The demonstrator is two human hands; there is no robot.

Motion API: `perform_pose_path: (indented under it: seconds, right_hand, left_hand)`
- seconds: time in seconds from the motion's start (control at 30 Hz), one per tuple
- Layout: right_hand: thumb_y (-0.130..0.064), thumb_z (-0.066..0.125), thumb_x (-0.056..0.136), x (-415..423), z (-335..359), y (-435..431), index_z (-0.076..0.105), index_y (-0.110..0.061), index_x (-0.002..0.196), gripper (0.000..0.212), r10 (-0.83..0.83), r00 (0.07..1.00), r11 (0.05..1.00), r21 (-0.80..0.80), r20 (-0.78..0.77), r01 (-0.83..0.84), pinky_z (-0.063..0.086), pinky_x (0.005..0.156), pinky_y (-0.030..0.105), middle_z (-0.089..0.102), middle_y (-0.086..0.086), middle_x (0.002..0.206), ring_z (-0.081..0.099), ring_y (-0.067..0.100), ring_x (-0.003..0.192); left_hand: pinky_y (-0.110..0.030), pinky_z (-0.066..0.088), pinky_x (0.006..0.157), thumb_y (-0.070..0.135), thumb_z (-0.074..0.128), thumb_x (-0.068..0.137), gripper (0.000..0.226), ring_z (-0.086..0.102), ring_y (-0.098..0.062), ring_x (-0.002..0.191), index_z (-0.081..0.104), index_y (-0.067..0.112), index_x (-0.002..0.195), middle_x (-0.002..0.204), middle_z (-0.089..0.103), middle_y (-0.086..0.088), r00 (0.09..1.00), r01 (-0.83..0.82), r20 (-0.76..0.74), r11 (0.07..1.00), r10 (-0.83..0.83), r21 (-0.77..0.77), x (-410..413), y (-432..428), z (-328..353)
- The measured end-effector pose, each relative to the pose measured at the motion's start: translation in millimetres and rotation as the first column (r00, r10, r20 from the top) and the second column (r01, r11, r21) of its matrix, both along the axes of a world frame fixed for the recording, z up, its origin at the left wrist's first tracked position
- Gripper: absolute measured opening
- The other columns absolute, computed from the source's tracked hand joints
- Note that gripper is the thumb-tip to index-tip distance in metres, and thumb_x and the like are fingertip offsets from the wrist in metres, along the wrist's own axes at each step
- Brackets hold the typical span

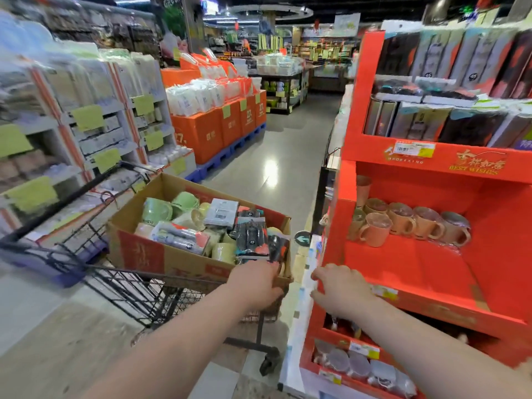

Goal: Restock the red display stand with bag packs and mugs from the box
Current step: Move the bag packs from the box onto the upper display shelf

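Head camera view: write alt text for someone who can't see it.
A person's left hand is at the near corner of a cardboard box of green mugs and bag packs on a trolley; their right hand hovers empty beside a red display stand holding pinkish mugs.

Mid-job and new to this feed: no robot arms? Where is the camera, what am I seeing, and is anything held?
There is no machine here, only a person's two bare hands. One camera on their head looks forward and down. The left hand lies on the near rim of the cardboard box, which sits in a wire cart and holds green mugs and bag packs. Whether it grips anything is hidden. The right hand holds nothing, beside the red display stand, where peach mugs stand.
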State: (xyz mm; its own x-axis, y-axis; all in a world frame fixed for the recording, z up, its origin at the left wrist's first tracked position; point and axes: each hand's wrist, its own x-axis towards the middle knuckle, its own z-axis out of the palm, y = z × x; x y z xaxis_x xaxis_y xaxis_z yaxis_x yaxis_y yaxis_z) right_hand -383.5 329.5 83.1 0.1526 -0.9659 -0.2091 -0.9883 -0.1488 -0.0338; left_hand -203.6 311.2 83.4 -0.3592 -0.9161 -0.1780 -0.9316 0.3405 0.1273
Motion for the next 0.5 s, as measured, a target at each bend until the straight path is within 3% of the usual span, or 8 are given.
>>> perform_pose_path:
  seconds: [0.23, 0.5]
  right_hand:
    - [-0.039, 0.048, 0.09, 87, -11, -41, 0.054, -0.025, 0.121, 0.035, 0.013, 1.0, 1.0, -0.013, 0.01, -0.013, 0.045, 0.089, 0.036, 0.057, 0.004, 0.121, 0.054, 0.028, 0.111]
    - [-0.041, 0.045, 0.092, 143, -27, -81, 0.048, -0.026, 0.133, 0.044, -0.017, 1.0, 1.0, 0.01, 0.001, 0.017, 0.047, 0.093, 0.037, 0.053, 0.002, 0.131, 0.053, 0.026, 0.116]
  left_hand:
    - [-0.037, 0.051, 0.082, 0.043, 0.051, 0.09, 0.034, 0.057, -0.026, 0.1, 0.059, 0.017, 0.111, 0.109, 0.057, -0.005, 0.998, -0.059, 0.032, 0.998, 0.059, 0.019, 99, -34, -4]
    - [-0.04, 0.054, 0.082, 0.045, 0.052, 0.089, 0.035, 0.06, -0.025, 0.096, 0.061, 0.018, 0.11, 0.106, 0.062, -0.003, 0.995, -0.097, 0.017, 0.995, 0.096, 0.031, 173, -79, -19]
